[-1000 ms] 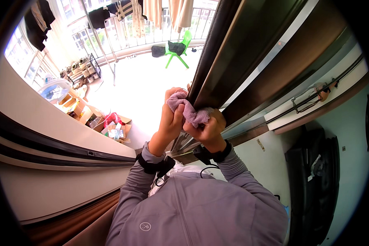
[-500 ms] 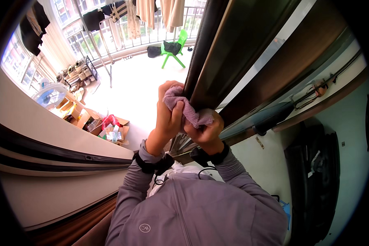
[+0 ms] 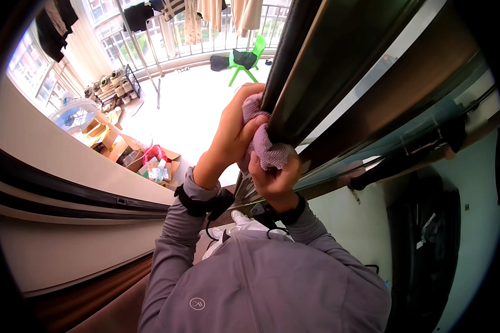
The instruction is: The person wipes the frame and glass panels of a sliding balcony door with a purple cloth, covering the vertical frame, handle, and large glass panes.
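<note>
- Cloth [image 3: 265, 145], pinkish, sits at frame centre, bunched around the dark door frame [image 3: 294, 94] edge so it hugs both faces.
- Your left hand [image 3: 233, 130] fingers clamp its upper part.
- Your right hand [image 3: 275, 177] grips it below.

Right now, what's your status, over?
Left hand and right hand both grip pink cloth. Cloth pressed on dark door frame edge. Nothing in the way.
</note>
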